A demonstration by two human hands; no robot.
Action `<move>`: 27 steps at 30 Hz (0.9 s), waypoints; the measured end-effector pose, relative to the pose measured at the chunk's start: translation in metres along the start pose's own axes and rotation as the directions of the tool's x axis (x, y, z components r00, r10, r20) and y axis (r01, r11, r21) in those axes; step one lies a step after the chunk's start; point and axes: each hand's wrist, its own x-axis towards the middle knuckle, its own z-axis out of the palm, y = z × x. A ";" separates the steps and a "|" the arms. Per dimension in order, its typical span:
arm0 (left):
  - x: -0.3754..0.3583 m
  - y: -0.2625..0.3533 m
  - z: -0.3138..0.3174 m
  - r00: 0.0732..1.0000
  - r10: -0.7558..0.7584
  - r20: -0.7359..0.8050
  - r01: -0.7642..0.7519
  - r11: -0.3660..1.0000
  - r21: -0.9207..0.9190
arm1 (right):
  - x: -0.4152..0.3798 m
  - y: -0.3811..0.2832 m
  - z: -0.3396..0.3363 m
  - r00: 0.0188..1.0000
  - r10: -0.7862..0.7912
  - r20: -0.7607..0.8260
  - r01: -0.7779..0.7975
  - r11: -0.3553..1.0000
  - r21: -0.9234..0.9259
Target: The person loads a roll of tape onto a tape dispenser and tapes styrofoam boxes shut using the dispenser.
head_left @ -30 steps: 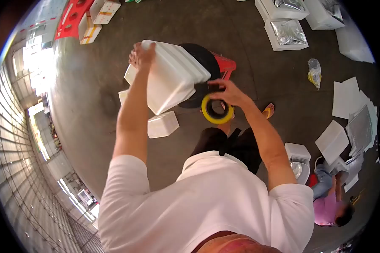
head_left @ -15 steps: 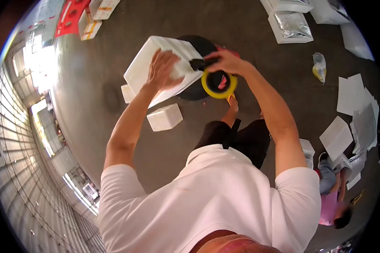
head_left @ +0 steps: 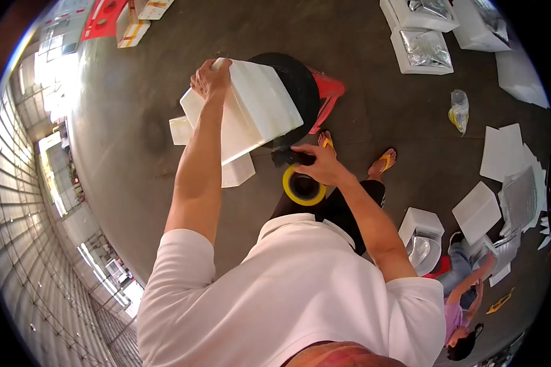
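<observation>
A white foam box (head_left: 260, 101) is tilted on a round black top (head_left: 309, 92) with a red base (head_left: 329, 92). My left hand (head_left: 212, 79) grips its far left edge, fingers wrapped over the rim. Nearer to my body, my right hand (head_left: 321, 164) is closed on the black handle of a tape dispenser (head_left: 284, 157), which carries a roll of yellow-rimmed tape (head_left: 304, 185). The dispenser is below the box's near right corner, apart from it as far as I can see. Smaller white foam blocks (head_left: 239, 171) lie below and left of the box.
White foam boxes with silver liners (head_left: 421, 52) stand at the upper right. Foam sheets (head_left: 477, 211) and a clear plastic bag (head_left: 458, 112) lie on the right floor. A person in a pink top (head_left: 456, 315) is low at the right, by an open foam box (head_left: 420, 232).
The box has turned, and my left hand has gone from its top face to its far left edge. My right hand has brought the tape dispenser down toward my body, off the box.
</observation>
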 end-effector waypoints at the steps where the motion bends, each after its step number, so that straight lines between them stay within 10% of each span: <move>1: -0.004 -0.001 -0.003 1.000 -0.030 0.000 0.030 1.000 0.000 | 0.004 -0.002 0.006 0.998 0.052 0.031 -0.052 0.999 0.002; 3: 0.000 -0.008 0.001 0.997 -0.044 0.062 0.044 0.999 0.004 | 0.016 -0.013 0.023 1.000 0.015 0.006 -0.015 1.000 0.002; 5: 0.021 -0.027 0.024 0.993 -0.083 -0.088 0.089 0.995 0.056 | 0.014 -0.033 0.045 0.915 0.054 0.399 0.248 0.704 -0.666; 6: 0.018 -0.019 0.009 0.972 -0.237 -0.005 0.237 0.970 0.055 | 0.011 -0.019 0.045 0.921 0.039 0.387 0.254 0.692 -0.675; 8: 0.007 -0.015 -0.004 0.950 -0.308 -0.055 0.308 0.951 -0.017 | 0.002 0.034 0.034 0.979 -0.126 -0.163 0.136 0.989 0.056; 10: 0.002 -0.021 -0.007 0.945 -0.322 -0.054 0.318 0.946 -0.063 | 0.004 0.024 0.004 0.832 0.285 -0.476 0.112 0.754 0.647; 11: 0.004 -0.019 -0.007 0.944 -0.324 -0.060 0.318 0.944 -0.091 | 0.016 0.022 0.006 0.834 0.292 -0.467 0.095 0.760 0.643; 13: 0.009 -0.014 -0.005 0.939 -0.335 -0.077 0.321 0.935 -0.152 | 0.055 0.008 0.017 0.388 0.289 -0.875 0.333 0.842 0.425; 14: 0.014 -0.018 -0.005 0.932 -0.352 -0.086 0.335 0.927 -0.168 | 0.065 0.001 0.039 0.361 0.099 -0.927 0.434 0.862 0.261; 19: 0.023 -0.028 -0.007 0.918 -0.372 -0.135 0.295 0.872 -0.390 | 0.007 -0.007 0.075 0.655 0.036 -0.755 0.267 0.923 0.276; 21: 0.025 -0.069 -0.005 0.917 -0.356 -0.182 0.000 0.455 -0.890 | 0.007 -0.024 0.050 0.724 0.042 -0.689 0.235 0.924 0.303; 23: -0.007 -0.117 -0.045 0.863 -0.476 -0.170 0.122 0.523 -0.844 | 0.016 -0.050 0.011 0.791 0.188 -0.583 0.388 0.582 0.714; 25: -0.034 -0.173 -0.052 0.775 -0.349 0.528 0.509 -0.151 -0.847 | 0.061 -0.089 -0.013 0.876 0.195 -0.441 0.302 0.491 0.817; 27: -0.071 -0.190 -0.047 0.675 -0.043 0.737 0.707 -0.250 -0.662 | 0.137 -0.108 -0.014 0.966 0.006 -0.259 0.221 0.498 0.838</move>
